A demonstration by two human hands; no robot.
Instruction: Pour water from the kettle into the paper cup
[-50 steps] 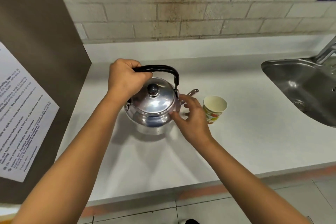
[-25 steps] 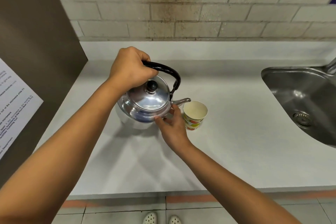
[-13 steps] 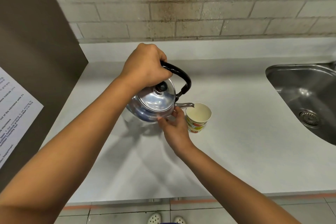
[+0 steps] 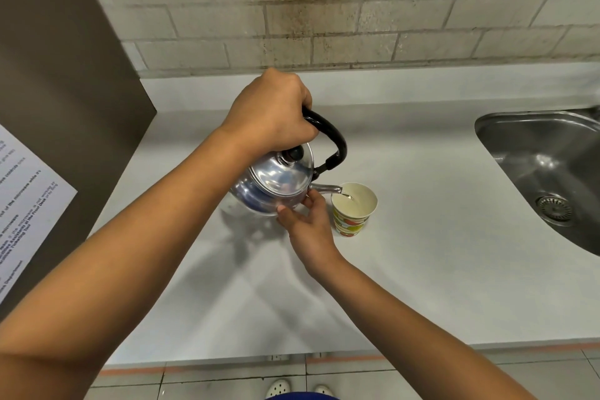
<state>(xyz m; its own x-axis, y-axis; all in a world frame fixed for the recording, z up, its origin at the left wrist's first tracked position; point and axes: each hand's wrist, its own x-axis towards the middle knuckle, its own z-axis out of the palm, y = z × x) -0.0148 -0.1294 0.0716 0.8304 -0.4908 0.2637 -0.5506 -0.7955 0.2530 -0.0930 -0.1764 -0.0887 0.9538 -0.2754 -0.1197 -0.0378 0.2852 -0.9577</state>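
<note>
Since the earlier frames, the kettle (image 4: 276,182) has been lifted off the counter (image 4: 422,253) and tipped toward the right of the frame, so that its spout (image 4: 324,187) is now brought over the rim of the paper cup (image 4: 354,208). A thin stream of water (image 4: 346,196) is seen leaving the spout tip and entering the cup. The kettle is held near the centre of the frame, tilted, with its lid (image 4: 282,172) and black knob (image 4: 293,153) facing the camera. Its black handle (image 4: 328,136) is gripped by the left hand (image 4: 269,114), whose fingers are wrapped closed around it. The right hand (image 4: 308,224) is placed against the kettle's lower front, just under the base of the spout; its fingertips are touching the metal body in a loose, partly open pose, steadying rather than clasping it. The paper cup is standing upright on the counter, just right of the right hand and slightly right of centre; it is printed with a coloured pattern on the outside and is pale inside. A steel sink (image 4: 545,172) is set into the counter at the right edge. A tiled wall (image 4: 357,10) fills the upper part, and a printed notice (image 4: 22,204) is fixed to a dark panel (image 4: 58,75) at the left.
</note>
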